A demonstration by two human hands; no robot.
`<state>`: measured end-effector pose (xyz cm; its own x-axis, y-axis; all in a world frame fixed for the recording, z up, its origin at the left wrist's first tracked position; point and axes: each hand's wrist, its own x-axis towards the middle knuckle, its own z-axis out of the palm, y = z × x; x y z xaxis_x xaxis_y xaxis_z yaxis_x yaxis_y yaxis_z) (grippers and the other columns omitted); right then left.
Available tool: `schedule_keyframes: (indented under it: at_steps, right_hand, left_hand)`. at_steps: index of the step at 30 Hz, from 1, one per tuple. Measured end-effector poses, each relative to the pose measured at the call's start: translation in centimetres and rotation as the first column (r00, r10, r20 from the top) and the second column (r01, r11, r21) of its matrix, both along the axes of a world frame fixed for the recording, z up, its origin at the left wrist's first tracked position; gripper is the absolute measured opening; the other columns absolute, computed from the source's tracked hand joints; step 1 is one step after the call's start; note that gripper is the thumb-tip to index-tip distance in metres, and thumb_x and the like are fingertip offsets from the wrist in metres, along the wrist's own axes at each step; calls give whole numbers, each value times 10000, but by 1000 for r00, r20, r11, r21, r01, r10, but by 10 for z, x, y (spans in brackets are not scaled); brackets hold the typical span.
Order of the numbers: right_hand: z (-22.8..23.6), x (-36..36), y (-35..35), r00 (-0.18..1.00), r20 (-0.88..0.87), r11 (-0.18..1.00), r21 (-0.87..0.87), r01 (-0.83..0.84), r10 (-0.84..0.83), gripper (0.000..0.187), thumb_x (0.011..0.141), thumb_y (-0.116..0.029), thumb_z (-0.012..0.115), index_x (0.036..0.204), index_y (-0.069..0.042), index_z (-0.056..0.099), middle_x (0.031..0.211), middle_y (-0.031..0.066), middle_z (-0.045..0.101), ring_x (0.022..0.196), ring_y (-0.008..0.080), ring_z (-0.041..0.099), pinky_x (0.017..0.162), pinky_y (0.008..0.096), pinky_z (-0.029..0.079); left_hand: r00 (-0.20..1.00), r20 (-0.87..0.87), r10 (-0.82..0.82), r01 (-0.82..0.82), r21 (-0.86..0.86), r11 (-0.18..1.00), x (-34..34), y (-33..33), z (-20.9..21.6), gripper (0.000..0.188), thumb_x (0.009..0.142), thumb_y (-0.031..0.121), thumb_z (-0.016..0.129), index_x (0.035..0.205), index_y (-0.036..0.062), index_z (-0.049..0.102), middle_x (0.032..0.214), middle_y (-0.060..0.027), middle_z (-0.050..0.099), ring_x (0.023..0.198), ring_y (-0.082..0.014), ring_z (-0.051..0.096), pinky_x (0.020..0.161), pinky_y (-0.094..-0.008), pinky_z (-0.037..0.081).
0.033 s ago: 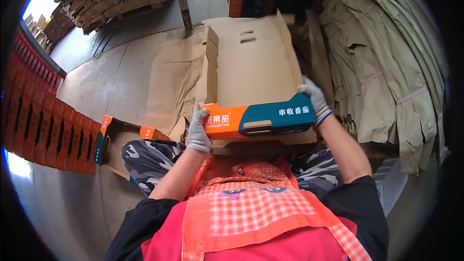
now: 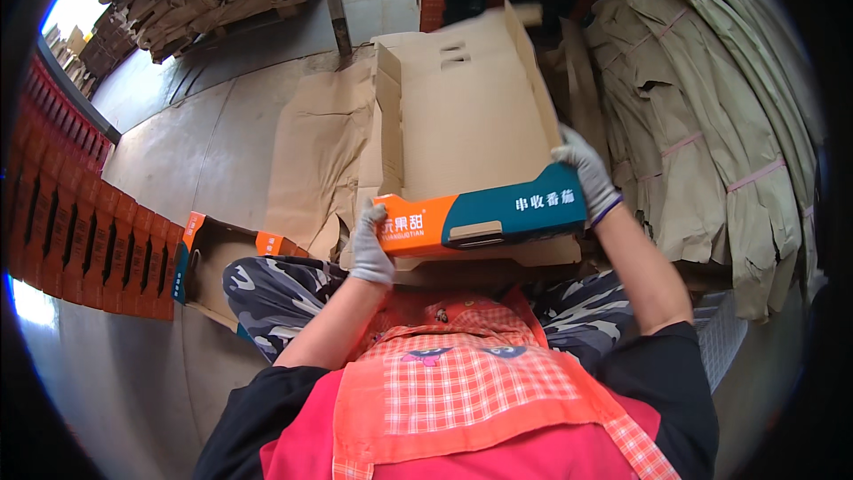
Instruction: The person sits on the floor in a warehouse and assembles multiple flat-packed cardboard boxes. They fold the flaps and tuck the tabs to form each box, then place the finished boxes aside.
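Note:
A partly folded cardboard box [image 2: 462, 116] lies in front of my lap, its brown inside facing up. Its near wall, orange on the left and teal on the right, stands raised with a handle cutout, and both side walls stand up. My left hand [image 2: 370, 244], in a pale work glove, is closed on the near left corner. At the near right corner my right hand [image 2: 586, 169], gloved too, grips where the side wall meets the near wall. The box's far edge is slightly blurred. More flat cardboard [image 2: 524, 253] shows beneath the near wall.
A second folded box [image 2: 227, 262] rests on the floor by my left knee. Stacked orange boxes [image 2: 98, 240] stand at the left, and brown paper [image 2: 315, 142] lies beside the box. Tied bundles of tan sheets [image 2: 693, 124] rise at the right. A metal post [image 2: 333, 0] stands ahead.
The box has turned and shifted slightly: its far end sits a little farther away and its near right corner has moved right. Both hands keep their hold and move right with it.

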<state>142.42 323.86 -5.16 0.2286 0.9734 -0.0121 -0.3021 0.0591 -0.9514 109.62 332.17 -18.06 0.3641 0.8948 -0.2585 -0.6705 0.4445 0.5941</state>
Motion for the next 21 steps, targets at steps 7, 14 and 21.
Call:
schedule_keyframes:
  at_steps: [7, 14, 21]
  right_hand:
    - [158, -110, -3, -86, 955, 927, 248, -282, -282, 566, 612, -140, 667, 1157, -46, 550, 1038, 170, 575, 969, 375, 593, 841, 396, 503]
    - [123, -115, 56, 331, 735, 761, 645, -74, -591, 369, 865, -124, 678, 1201, 8, 599, 1148, 150, 658, 1071, 223, 639, 931, 325, 505]
    - [127, -92, 38, 56, 816, 817, 573, 59, -576, 340, 855, -226, 663, 1108, -25, 555, 1064, 222, 643, 965, 349, 654, 822, 384, 527]
  left_hand:
    - [699, 440, -564, 696, -239, 677, 79, -56, -28, 384, 897, 250, 523, 1219, 42, 540, 1233, -157, 605, 1105, -329, 604, 1012, -474, 467]
    - [736, -456, 500, 553, 831, -56, 15, -84, 123, 539, 765, 264, 698, 1250, 59, 586, 1246, -176, 597, 1072, -345, 616, 966, -478, 463]
    - [261, -525, 810, 907, 421, -19, 64, 15, 247, 1002, 515, 844, 666, 1018, -22, 629, 1000, -191, 637, 1004, -313, 593, 902, -422, 420]
